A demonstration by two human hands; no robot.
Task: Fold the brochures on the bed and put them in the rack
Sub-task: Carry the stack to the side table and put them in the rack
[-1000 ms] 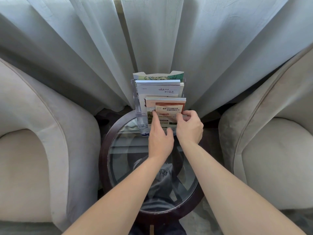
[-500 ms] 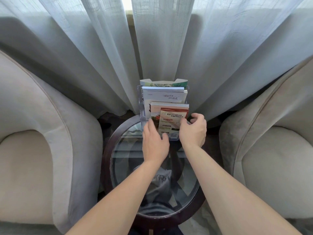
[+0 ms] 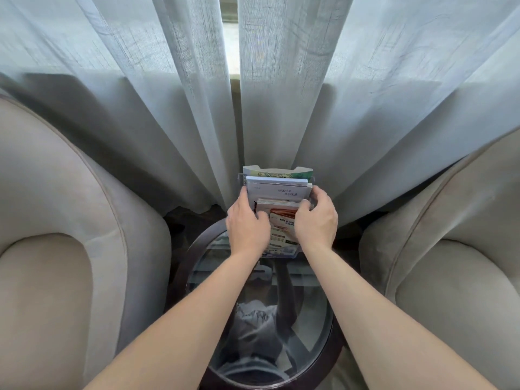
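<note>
Both bare forearms reach straight forward over a round glass surface [image 3: 315, 327], and the hands meet at a clear rack [image 3: 284, 253] standing at its far edge. The left hand [image 3: 247, 223] lies against the rack's left side, fingers pointing up along the edge of the papers and thumb bent inward onto the front brochure [image 3: 282, 229], which it grasps at its left margin. The right hand [image 3: 316, 220] curls round the right side, thumb pressed on the top of the front brochure and fingers wrapped behind the rack's edge, so it too grasps that brochure. The brochure, red and white with print too small to read, sits upright in the foremost pocket. Behind it stand more papers in stepped tiers: a thin stack just behind, a white booklet [image 3: 277, 190] with handwritten-looking characters, and a green-patterned card [image 3: 277, 173] at the back. The hands hide the rack's side walls and much of the lower tiers, so how many sheets fill each pocket cannot be told. The surface has a dark wooden rim, and through the glass only blurred shapes show. A beige armchair [image 3: 70, 249] stands at the left and another armchair [image 3: 450, 249] at the right, both cut off by the frame. Sheer pale curtains [image 3: 168, 108] hang behind the rack, parted by a narrow gap.
</note>
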